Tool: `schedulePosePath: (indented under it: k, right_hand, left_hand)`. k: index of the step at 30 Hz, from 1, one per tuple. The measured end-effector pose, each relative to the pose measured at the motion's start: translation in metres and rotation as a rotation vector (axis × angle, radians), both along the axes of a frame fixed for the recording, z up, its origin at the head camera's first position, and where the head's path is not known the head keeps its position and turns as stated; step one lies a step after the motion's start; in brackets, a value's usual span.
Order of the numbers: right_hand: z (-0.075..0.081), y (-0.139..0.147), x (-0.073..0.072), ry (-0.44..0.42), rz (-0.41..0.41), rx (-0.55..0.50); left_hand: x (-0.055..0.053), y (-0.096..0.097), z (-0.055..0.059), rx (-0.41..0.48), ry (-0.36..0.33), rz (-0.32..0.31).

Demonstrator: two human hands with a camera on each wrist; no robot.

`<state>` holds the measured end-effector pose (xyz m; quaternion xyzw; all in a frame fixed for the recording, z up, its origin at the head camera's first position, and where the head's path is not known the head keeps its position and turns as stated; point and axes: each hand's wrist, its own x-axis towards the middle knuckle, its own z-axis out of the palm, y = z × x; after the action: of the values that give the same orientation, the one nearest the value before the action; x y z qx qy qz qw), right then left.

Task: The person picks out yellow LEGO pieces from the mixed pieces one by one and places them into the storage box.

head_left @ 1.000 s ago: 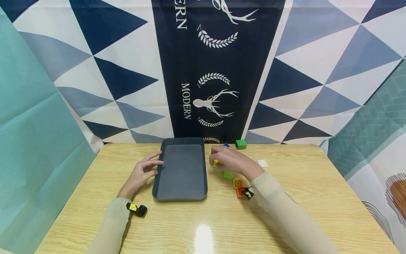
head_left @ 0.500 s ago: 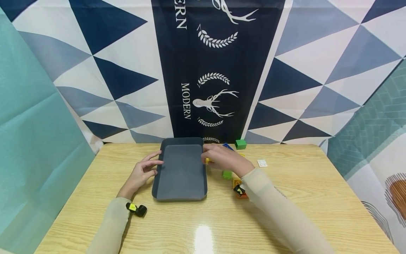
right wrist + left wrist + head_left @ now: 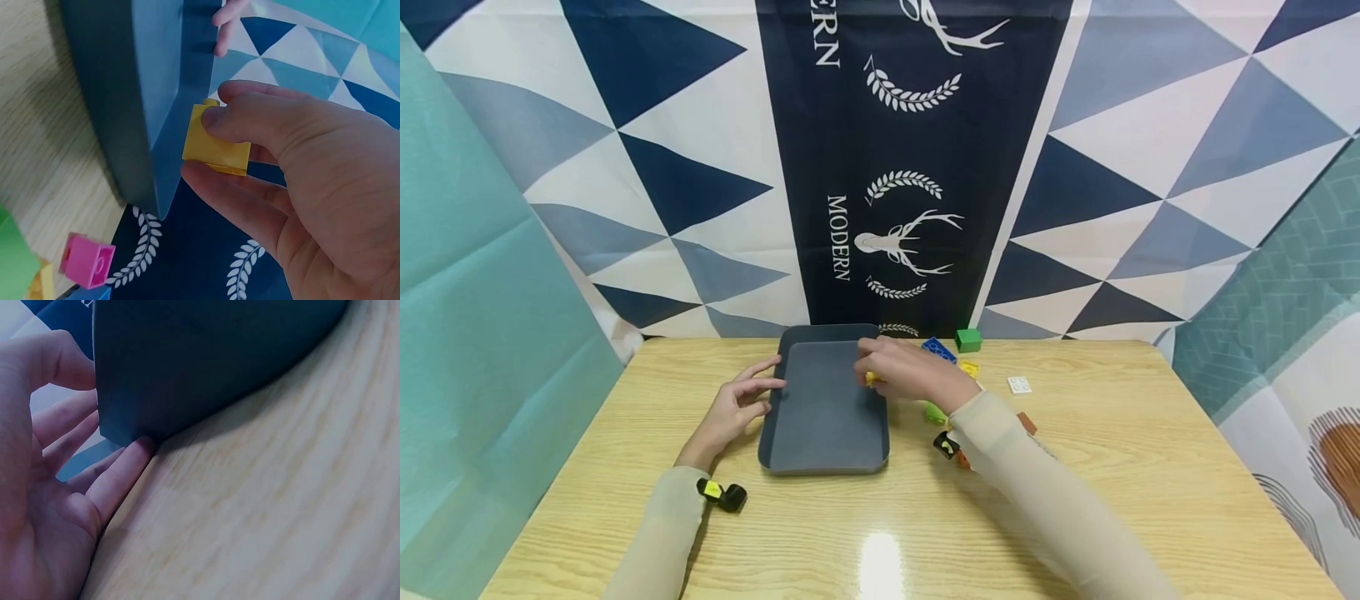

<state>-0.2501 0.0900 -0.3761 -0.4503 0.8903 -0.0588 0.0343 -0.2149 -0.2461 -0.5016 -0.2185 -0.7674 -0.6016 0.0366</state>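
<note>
A dark grey tray (image 3: 827,417) lies on the wooden table. At its left side, my left hand (image 3: 730,417) touches the rim with spread fingers; in the left wrist view a fingertip (image 3: 144,445) meets the foot of the tray wall (image 3: 206,362). My right hand (image 3: 913,371) is over the tray's right rim. Between thumb and fingers it pinches a yellow toy brick (image 3: 215,140), whose stud shows at one end in the right wrist view.
Right of the tray lie loose toy bricks: a blue one (image 3: 939,350), a green one (image 3: 968,340), a lime one (image 3: 935,412), a white one (image 3: 1018,384) and others partly under the right sleeve. A pink brick (image 3: 89,260) shows too. Patterned cloth (image 3: 880,167) hangs behind the table.
My right hand has carried the yellow brick leftward from beside the tray to over its right side, uncovering the blue brick behind. The left hand has stayed at the tray.
</note>
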Motion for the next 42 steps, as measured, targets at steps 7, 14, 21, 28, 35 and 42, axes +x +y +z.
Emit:
schedulePosePath:
  k: [7, 14, 21, 28, 35, 42]
  right_hand:
    - [0.004, -0.013, 0.0, -0.001, 0.035, 0.017]
    - [0.009, -0.025, 0.002, -0.028, 0.049, 0.035]
    - [0.009, -0.03, 0.001, -0.025, 0.067, 0.041]
    - [0.01, -0.031, 0.001, -0.069, 0.078, 0.03]
    - [0.007, -0.032, 0.0, -0.201, 0.059, 0.039]
    - [0.005, -0.033, 0.002, -0.268, 0.029, 0.068]
  left_hand:
    - [0.0, 0.0, 0.0, 0.0, -0.006, 0.002]
    - [-0.002, -0.001, 0.0, -0.024, -0.023, 0.012]
    - [-0.002, 0.0, 0.001, -0.019, -0.023, 0.012]
    - [-0.002, -0.001, 0.001, -0.019, -0.022, 0.009]
    - [-0.001, -0.001, 0.0, -0.002, -0.009, -0.002]
    - [-0.001, -0.001, -0.001, 0.006, -0.007, -0.004]
